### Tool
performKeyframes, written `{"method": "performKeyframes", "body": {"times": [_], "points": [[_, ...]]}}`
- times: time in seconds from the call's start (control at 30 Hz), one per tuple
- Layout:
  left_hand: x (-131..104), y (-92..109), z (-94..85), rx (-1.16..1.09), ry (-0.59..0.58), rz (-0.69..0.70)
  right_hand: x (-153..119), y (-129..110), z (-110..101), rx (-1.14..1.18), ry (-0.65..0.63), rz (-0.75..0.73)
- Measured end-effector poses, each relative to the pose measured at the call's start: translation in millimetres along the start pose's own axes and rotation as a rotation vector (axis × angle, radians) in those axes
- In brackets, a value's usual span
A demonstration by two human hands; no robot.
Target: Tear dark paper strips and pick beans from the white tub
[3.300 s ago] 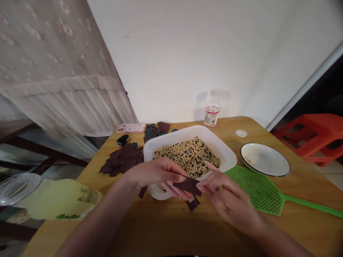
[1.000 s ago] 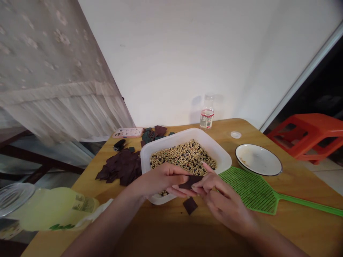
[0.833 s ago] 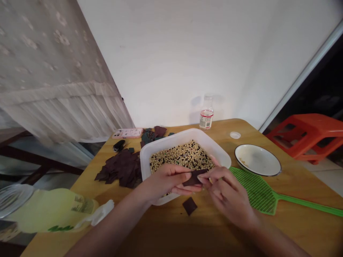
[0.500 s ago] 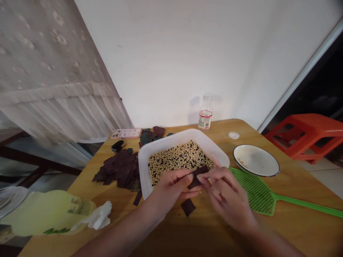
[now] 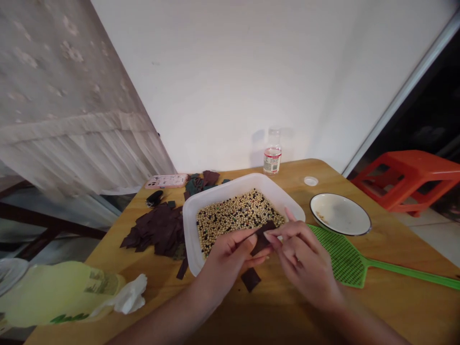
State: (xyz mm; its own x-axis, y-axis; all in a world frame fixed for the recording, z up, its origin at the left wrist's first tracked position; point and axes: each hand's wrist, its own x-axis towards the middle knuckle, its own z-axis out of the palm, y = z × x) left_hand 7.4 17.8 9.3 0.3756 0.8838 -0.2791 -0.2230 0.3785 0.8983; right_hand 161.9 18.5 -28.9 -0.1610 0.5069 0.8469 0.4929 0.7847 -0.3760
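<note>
Between my two hands is a small dark brown piece of thin flat material. My left hand pinches its left side with the thumb on top and fingers beneath. The fingertips of my right hand are closed on its right edge; whether a bead is between them I cannot make out. Just behind the hands stands a white plastic tub holding many small cream and black beads. A loose dark square lies on the table below my hands.
Left of the tub is a heap of dark brown pieces, with a pink phone behind. A yellowish jug is at the near left. At the right are a green fly swatter, a white plate and a clear bottle.
The view has shifted slightly, so the table things appear a little further left. Both hands keep their hold on the dark piece, with barely any movement.
</note>
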Motion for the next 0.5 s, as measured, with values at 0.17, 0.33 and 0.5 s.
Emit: {"method": "performKeyframes", "body": {"times": [0.17,0.33,0.5], "points": [[-1.5,-3.5,1.2,-0.035,0.015,0.021,0.5,1.1,-0.7,0.007,0.021,-0.019],[-2.5,-2.5,1.4,-0.069,0.032,0.010,1.8,2.8,-2.9,0.003,0.048,-0.001],[-3.5,-2.4,1.0,-0.057,0.030,0.000,4.1,2.6,-3.7,-0.002,0.094,-0.023]]}}
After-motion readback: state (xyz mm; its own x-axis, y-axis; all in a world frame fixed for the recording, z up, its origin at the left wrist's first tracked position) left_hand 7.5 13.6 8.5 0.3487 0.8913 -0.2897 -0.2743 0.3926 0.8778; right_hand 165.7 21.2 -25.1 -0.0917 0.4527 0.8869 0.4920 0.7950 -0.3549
